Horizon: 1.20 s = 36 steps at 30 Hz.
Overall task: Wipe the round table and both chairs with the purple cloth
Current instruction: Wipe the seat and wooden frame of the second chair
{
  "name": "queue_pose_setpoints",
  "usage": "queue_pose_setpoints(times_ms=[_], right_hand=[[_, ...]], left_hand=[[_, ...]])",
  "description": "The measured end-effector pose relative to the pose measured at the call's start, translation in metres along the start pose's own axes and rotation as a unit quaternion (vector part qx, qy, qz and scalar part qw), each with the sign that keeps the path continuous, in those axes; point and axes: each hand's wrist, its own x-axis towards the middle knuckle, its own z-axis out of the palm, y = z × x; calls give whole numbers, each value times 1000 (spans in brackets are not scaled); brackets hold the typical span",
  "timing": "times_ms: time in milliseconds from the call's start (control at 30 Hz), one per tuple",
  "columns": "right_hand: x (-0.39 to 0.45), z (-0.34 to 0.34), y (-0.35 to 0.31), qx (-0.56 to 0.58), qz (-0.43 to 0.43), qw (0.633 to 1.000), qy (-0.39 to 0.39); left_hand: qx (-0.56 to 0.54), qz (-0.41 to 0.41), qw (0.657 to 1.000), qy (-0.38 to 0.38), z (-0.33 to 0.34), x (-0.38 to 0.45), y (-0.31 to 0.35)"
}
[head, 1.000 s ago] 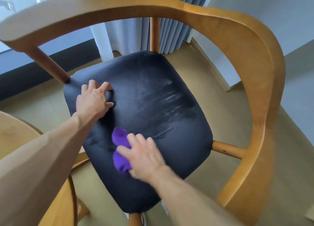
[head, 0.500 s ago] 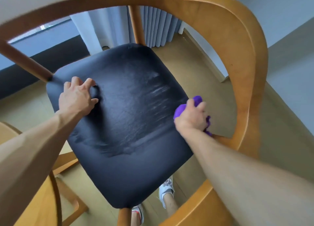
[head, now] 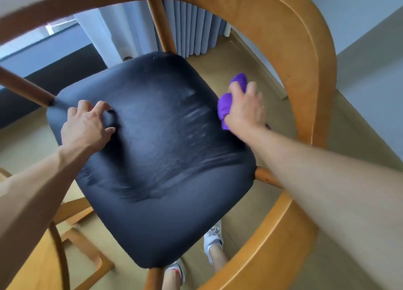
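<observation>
A wooden chair (head: 305, 56) with a curved back rail fills the view, and its black padded seat (head: 161, 159) shows pale wipe streaks on the right half. My right hand (head: 245, 107) grips the bunched purple cloth (head: 226, 106) at the seat's right edge, just inside the rail. My left hand (head: 86, 124) rests on the seat's left side with its fingertips bent and pressing into the padding. A slice of the round wooden table (head: 35, 268) shows at the bottom left.
Tan floor surrounds the chair. Grey curtains (head: 192, 30) and a window hang behind it, with a grey wall (head: 370, 28) on the right. My feet in white shoes (head: 212, 239) stand under the seat's front edge. The table's wooden base (head: 87, 248) lies at lower left.
My right hand has swept the purple cloth from the seat's front middle across to the right edge and a little farther back. My left hand has stayed pressed on the seat.
</observation>
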Motion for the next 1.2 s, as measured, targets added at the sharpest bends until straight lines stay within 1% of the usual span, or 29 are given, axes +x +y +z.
queue_pose_setpoints(times_ms=[33, 67, 100, 133, 200, 233, 267, 367, 467, 533, 600, 667, 733, 767, 800, 833, 867, 900, 933, 967, 1000, 1067, 1100, 1167, 1200], right_hand=[[11, 1, 15, -15, 32, 999, -29], [14, 5, 25, -22, 61, 995, -75], [11, 13, 33, -17, 92, 988, -123], [2, 24, 37, 4, 133, 979, -154], [-21, 41, 32, 48, 225, 960, -161], [-30, 45, 24, 46, 247, 956, -151], [-38, 44, 14, 30, 250, 957, -144], [-62, 36, -31, 28, 215, 966, -141], [-116, 42, -101, 83, 124, 976, -161], [-154, 50, -150, 151, 69, 966, -199], [-168, 51, -175, 210, 41, 947, -238], [-159, 49, -171, 257, 34, 931, -255], [-139, 46, -147, 292, 16, 926, -240], [-126, 44, -133, 293, 5, 931, -217], [-112, 41, -120, 279, -2, 943, -182], [-95, 39, -108, 250, -10, 958, -139], [-77, 38, -95, 210, -21, 972, -103], [-60, 37, -82, 167, -36, 981, -89], [-43, 35, -68, 131, -55, 985, -101], [-28, 34, -56, 107, -78, 983, -129], [-14, 32, -45, 97, -100, 977, -163], [6, 26, -30, 113, -127, 962, -216], [13, 22, -27, 135, -127, 954, -235], [21, 13, -27, 188, -109, 937, -274], [23, 9, -28, 213, -94, 927, -294]], left_hand=[[-2, 1, 1000, 0, -1, 1, 1], [-4, 2, 1000, -1, -2, 1, 1], [-6, 3, 1000, -2, -2, 0, 0], [-6, 5, 1000, -3, -2, 0, 0], [-4, 9, 1000, -2, -2, 0, 0], [-4, 10, 1000, 0, -2, 1, -1], [-5, 10, 1000, 2, -1, 2, -2], [-11, 12, 1000, 2, -1, 4, -6], [-17, 14, 1000, 7, -1, 3, -7], [-18, 16, 1000, 10, 0, 1, -8], [-16, 22, 1000, 5, 1, -3, -7], [-35, 21, 999, 7, 2, -12, -5], [-102, 0, 994, 39, 6, -35, 7], [-132, -6, 989, 67, 10, -52, 17], [-140, -4, 986, 89, 14, -72, 30], [-125, 8, 987, 99, 19, -93, 44], [-90, 31, 991, 94, 26, -113, 60], [-42, 58, 995, 74, 34, -132, 74], [5, 78, 996, 47, 43, -147, 86], [38, 83, 996, 23, 49, -158, 93], [47, 74, 996, 5, 54, -164, 97], [3, 53, 999, -10, 55, -165, 100], [-36, 57, 998, -11, 53, -163, 103], [-101, 95, 990, -16, 48, -155, 120], [-111, 132, 985, -20, 46, -149, 138]])
